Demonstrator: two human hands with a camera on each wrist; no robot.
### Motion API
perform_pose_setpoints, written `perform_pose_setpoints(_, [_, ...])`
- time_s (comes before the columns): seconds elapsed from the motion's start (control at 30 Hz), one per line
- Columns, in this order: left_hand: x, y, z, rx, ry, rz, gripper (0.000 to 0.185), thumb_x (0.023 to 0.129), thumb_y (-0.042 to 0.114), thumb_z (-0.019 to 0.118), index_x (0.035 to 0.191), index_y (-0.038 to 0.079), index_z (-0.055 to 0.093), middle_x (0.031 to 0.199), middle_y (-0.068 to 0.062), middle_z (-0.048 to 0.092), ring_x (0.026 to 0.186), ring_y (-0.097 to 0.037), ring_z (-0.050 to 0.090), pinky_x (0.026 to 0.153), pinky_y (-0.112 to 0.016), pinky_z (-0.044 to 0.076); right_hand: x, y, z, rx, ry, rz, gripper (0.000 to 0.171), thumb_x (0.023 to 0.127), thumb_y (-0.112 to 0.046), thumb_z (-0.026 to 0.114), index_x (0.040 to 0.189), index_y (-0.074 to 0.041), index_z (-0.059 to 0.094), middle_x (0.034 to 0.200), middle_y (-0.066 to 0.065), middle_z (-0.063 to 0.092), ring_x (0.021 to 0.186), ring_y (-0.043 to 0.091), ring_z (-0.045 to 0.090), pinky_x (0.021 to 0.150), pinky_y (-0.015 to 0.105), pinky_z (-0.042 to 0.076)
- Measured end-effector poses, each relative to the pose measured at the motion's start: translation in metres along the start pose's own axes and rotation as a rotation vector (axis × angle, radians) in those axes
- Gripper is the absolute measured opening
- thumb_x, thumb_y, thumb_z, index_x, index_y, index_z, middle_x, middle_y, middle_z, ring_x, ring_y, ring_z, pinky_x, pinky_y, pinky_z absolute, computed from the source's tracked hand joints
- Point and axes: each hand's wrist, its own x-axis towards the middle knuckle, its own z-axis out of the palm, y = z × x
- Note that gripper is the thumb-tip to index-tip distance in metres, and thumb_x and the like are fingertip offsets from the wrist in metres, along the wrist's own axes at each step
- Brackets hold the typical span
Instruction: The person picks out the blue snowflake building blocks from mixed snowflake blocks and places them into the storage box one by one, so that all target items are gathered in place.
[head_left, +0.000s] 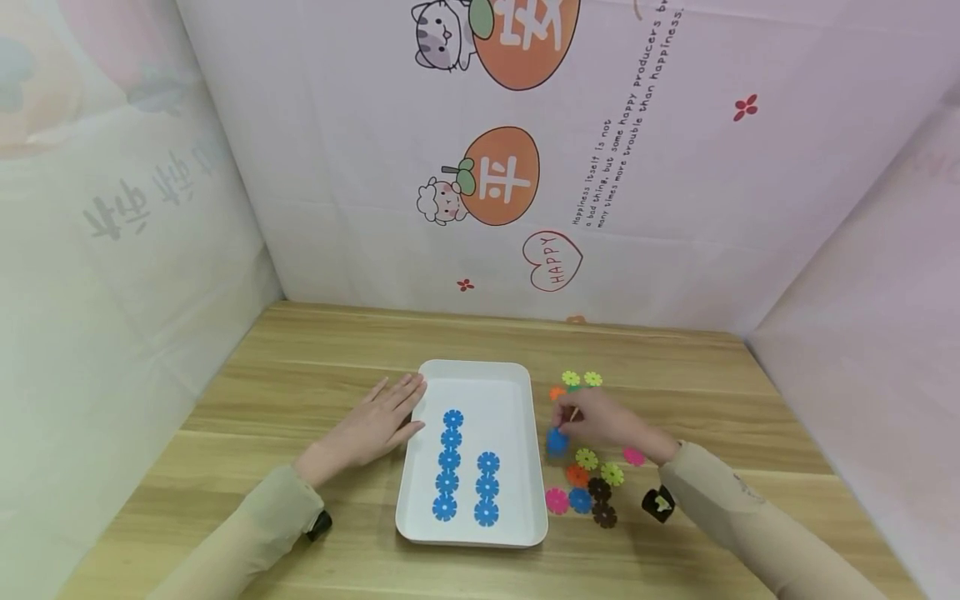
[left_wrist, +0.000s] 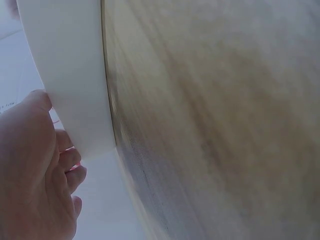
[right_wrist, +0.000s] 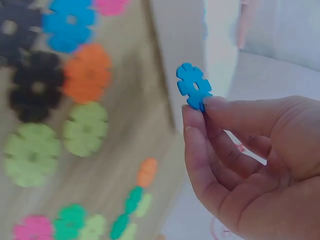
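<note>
With the tray (head_left: 525,433) steadied by the flat left hand (head_left: 378,425), the blue disc (right_wrist: 194,86), barely pinched by the right hand (right_wrist: 250,165) beside it, could be dropped.

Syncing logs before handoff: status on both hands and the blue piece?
Left hand flat against white plastic tray edge. Right hand pinches blue flower-shaped plastic disc, lifted beside tray. Nothing between disc and tray.

Blue flower-shaped disc (right_wrist: 194,86) pinched upright; just beside white tray (head_left: 525,467).
</note>
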Motion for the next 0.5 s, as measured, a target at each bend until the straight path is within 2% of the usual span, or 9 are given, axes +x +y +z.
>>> perform_pose_setpoints(0.13, [0.000, -0.001, 0.000, 0.004, 0.002, 0.002, 0.066, 0.105, 0.043, 0.042, 0.157, 0.004, 0.026, 0.165, -0.013, 0.024, 0.153, -0.032, 0.023, 0.125, -0.056, 0.019, 0.010, -0.009, -0.013, -0.011, 0.048, -0.001, 0.006, 0.090, 0.000, 0.068, 0.086, -0.005, 0.067, 0.083, 0.005, 0.069, 0.078, 0.011, 0.064, 0.069, 0.021, 0.056])
perform_pose_setpoints(0.23, [0.000, 0.000, 0.000, 0.006, 0.002, 0.003, 0.066, 0.105, 0.043, 0.042, 0.156, 0.004, 0.026, 0.165, -0.014, 0.024, 0.153, -0.032, 0.023, 0.125, -0.056, 0.018, 0.019, -0.018, -0.015, 0.011, 0.039, 0.002, 0.005, 0.091, -0.001, 0.067, 0.087, -0.005, 0.067, 0.084, 0.005, 0.069, 0.077, 0.013, 0.063, 0.068, 0.022, 0.056])
perform_pose_setpoints(0.37, [0.000, 0.000, -0.001, 0.008, 0.002, 0.003, 0.066, 0.105, 0.042, 0.042, 0.156, 0.003, 0.026, 0.164, -0.015, 0.024, 0.153, -0.033, 0.024, 0.125, -0.057, 0.019, 0.033, -0.026, -0.006, 0.041, -0.003, 0.008, 0.006, 0.091, -0.002, 0.067, 0.087, -0.006, 0.067, 0.085, 0.005, 0.069, 0.077, 0.011, 0.060, 0.070, 0.022, 0.056])
perform_pose_setpoints(0.5, [0.000, 0.001, -0.003, 0.005, 0.000, 0.004, 0.066, 0.105, 0.042, 0.043, 0.156, 0.003, 0.027, 0.164, -0.015, 0.025, 0.153, -0.033, 0.024, 0.125, -0.057, 0.019, 0.048, -0.031, 0.006, 0.020, -0.035, -0.007, 0.006, 0.091, -0.004, 0.068, 0.087, -0.008, 0.068, 0.086, 0.002, 0.070, 0.077, 0.009, 0.060, 0.070, 0.019, 0.056])
